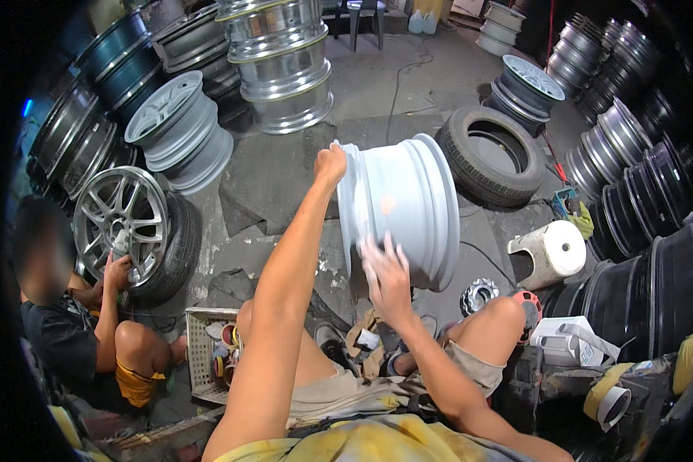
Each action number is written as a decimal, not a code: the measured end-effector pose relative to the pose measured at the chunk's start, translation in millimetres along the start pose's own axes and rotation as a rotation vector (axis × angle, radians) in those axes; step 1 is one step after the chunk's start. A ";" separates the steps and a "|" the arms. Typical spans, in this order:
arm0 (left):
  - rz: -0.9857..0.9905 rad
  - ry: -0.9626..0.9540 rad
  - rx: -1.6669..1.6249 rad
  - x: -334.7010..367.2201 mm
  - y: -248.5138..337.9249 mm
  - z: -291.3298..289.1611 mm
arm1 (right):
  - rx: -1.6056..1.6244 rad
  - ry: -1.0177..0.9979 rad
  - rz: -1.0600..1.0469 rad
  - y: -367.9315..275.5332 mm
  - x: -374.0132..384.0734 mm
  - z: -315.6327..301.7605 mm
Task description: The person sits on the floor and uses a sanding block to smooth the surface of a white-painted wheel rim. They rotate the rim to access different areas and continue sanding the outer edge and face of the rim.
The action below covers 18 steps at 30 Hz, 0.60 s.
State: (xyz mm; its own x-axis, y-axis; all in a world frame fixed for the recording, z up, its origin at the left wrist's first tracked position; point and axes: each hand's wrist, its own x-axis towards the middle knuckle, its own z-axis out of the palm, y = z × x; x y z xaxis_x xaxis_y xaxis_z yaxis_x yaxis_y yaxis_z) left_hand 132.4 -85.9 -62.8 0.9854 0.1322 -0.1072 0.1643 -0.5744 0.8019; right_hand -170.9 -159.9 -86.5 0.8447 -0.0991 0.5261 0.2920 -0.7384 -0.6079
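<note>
A pale grey wheel rim (pixel 396 200) stands in front of me with its barrel facing me. My left hand (pixel 330 164) is closed on the upper left edge of the rim. At the lower left part of the barrel is my right hand (pixel 385 273), its fingers apart and slightly smeared by motion. Those fingertips look whitish and lie against or just over the grey surface; I see nothing held in them. A small orange-tan patch (pixel 387 205) shows on the barrel.
At left, a person (pixel 65 308) works on a silver spoked wheel (pixel 122 223) leaning on a tire. A loose tire (pixel 493 154) lies right of my rim, near a white stool (pixel 548 254). A crate (pixel 200 354) sits by my left knee. Stacked rims (pixel 285 69) surround the floor.
</note>
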 end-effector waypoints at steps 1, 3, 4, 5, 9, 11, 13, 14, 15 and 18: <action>-0.004 0.002 0.013 1.2 1.4 -2.0 | 0.038 -0.058 0.025 -0.3 -22.8 -9.4; 0.054 -0.017 0.111 -4.2 9.1 -8.6 | 0.115 -0.114 0.139 18.0 -59.8 -24.2; 0.080 -0.033 0.164 -14.6 14.1 -9.5 | 0.157 -0.115 0.230 28.4 -69.6 -26.6; 0.126 -0.023 0.184 -28.4 15.9 -10.5 | 0.301 0.043 0.311 38.7 -75.9 -24.5; 0.205 0.005 0.147 -109.1 5.0 -25.3 | 0.578 0.213 0.567 38.3 -55.1 -34.1; 0.276 0.032 0.088 -150.4 -26.4 -26.8 | 0.505 0.174 0.577 38.9 -57.9 -32.6; 0.279 -0.034 0.216 -190.4 -73.3 -27.8 | 0.315 0.148 0.550 39.4 -62.1 -32.0; 0.315 -0.255 0.437 -205.8 -88.1 -37.5 | 0.329 0.202 0.522 44.6 -63.7 -31.1; 0.335 -0.476 0.661 -214.8 -96.3 -54.4 | 0.346 0.247 0.498 48.8 -68.1 -27.1; 0.277 -0.534 0.774 -209.4 -64.8 -89.4 | 0.492 0.264 0.538 54.3 -74.2 -20.0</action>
State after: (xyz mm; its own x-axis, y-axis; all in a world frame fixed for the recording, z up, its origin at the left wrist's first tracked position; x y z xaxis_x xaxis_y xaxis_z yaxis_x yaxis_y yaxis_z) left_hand -88.6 -4.1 -39.8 0.8528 -0.3604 -0.3779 -0.2798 -0.9264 0.2521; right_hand -226.7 -205.9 -146.7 0.8099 -0.5613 0.1706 0.0897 -0.1690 -0.9815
